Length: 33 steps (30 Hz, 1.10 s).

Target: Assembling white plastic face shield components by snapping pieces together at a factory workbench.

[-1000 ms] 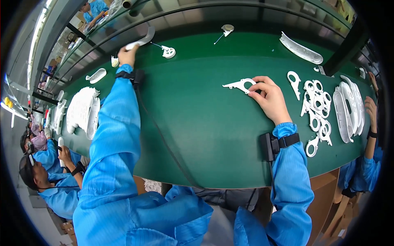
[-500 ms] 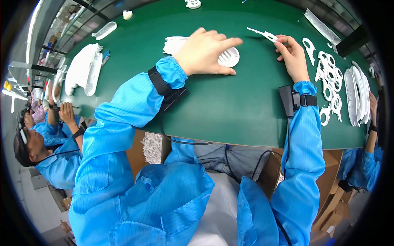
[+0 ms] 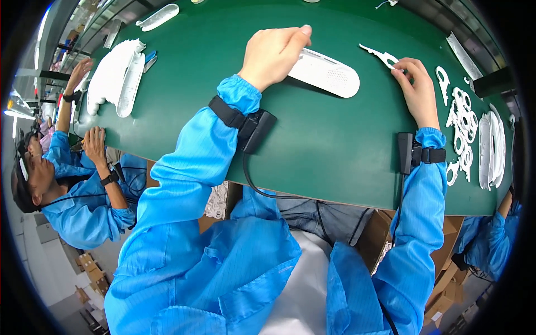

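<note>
My left hand (image 3: 273, 56) is closed over the far-left end of a long white plastic cover (image 3: 329, 73) with a rounded end and a patch of small holes. The cover slants over the green table and throws a shadow below it; its gripped end is hidden behind my fingers. Off to the right, my right hand (image 3: 417, 88) pinches a slim white plastic piece (image 3: 384, 57) with a ring at one end and a thin arm pointing away to the left. A gap separates this piece from the cover.
More white ring-ended pieces (image 3: 462, 120) lie in a pile on the right, beside stacked white shells (image 3: 491, 148). To the left is a row of white covers (image 3: 114, 78) near a small blue object (image 3: 149, 59). A co-worker (image 3: 72, 184) sits at the left table edge; another person's sleeve (image 3: 491, 234) shows at right.
My left hand has closed on the white cover, which is now turned slantwise, with more of it showing. My right hand still holds the ring-ended piece. The whole view has shifted slightly.
</note>
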{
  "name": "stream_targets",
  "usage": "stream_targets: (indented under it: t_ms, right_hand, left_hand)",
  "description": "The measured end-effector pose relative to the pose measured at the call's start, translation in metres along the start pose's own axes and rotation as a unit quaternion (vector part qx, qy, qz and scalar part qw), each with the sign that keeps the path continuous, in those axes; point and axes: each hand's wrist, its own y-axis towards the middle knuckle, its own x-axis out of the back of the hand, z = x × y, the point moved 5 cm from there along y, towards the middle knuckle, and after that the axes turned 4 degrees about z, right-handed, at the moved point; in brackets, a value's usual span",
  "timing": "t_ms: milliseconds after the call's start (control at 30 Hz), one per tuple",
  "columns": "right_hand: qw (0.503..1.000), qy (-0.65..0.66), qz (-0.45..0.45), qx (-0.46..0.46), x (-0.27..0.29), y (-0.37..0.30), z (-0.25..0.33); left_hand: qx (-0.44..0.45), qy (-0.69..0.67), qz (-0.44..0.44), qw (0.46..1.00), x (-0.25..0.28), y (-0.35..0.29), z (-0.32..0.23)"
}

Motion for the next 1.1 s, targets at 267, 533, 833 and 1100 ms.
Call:
stream_targets:
  t_ms: [267, 533, 833, 1100]
  right_hand:
    - [0.998, 0.039, 0.003, -0.040, -0.002, 0.006, -0.002]
    - [0.995, 0.098, 0.011, -0.011, -0.008, -0.001, -0.037]
    - [0.995, 0.100, 0.007, -0.024, -0.003, -0.002, -0.016]
    - [0.994, 0.107, 0.012, -0.030, -0.007, 0.003, -0.019]
  left_hand:
    - [-0.034, 0.044, 0.039, 0.998, 0.001, 0.008, 0.003]
    - [-0.181, 0.213, 0.088, 0.956, 0.007, -0.024, -0.013]
    - [0.080, 0.070, -0.046, 0.993, 0.149, -0.069, 0.123]
    - [0.283, 0.225, -0.066, 0.930, 0.254, -0.144, 0.179]
